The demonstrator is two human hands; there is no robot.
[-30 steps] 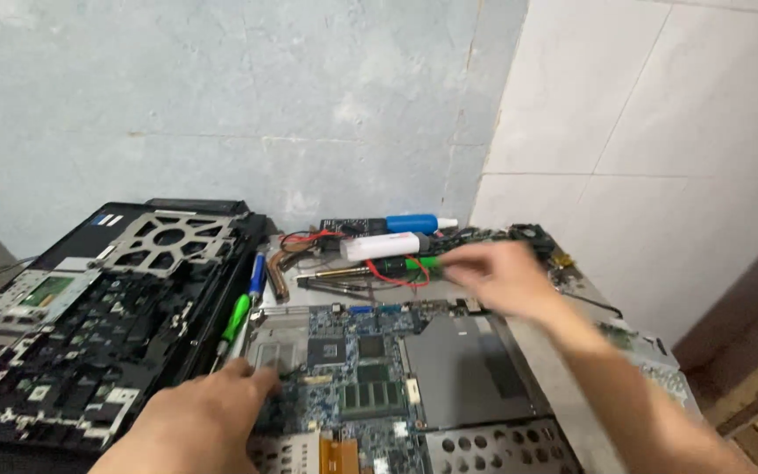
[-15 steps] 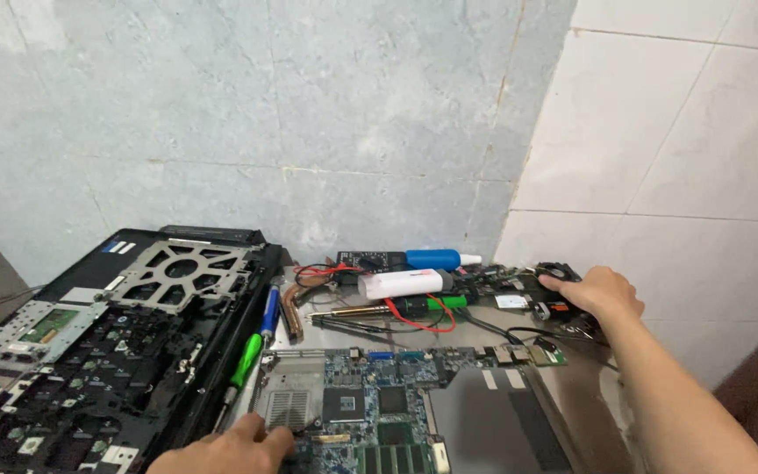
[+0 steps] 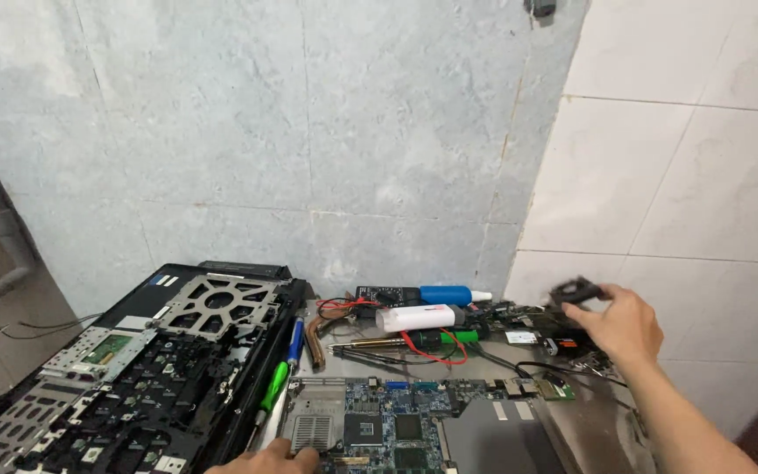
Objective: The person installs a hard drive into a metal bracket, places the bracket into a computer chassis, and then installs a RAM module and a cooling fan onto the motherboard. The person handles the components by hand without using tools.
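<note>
Right hand point(image 3: 622, 326): fingers pinched on small dark blurred plastic part point(image 3: 575, 290), raised at hand's 11 o'clock.
Left hand point(image 3: 267, 458): mostly cropped; fingertips on blue-green laptop motherboard point(image 3: 396, 421); grip cannot be told.
Part look: black, flat, motion-smeared.
Count: two hands, one part, one board, one green-handled screwdriver point(image 3: 272, 389) at board's 9 o'clock.

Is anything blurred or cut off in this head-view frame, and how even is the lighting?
Head view: soft, even light, no hard glare. The right hand and the dark part it lifts are motion-blurred. The left hand is cropped by the bottom edge. The circuit board stays sharp.
</note>
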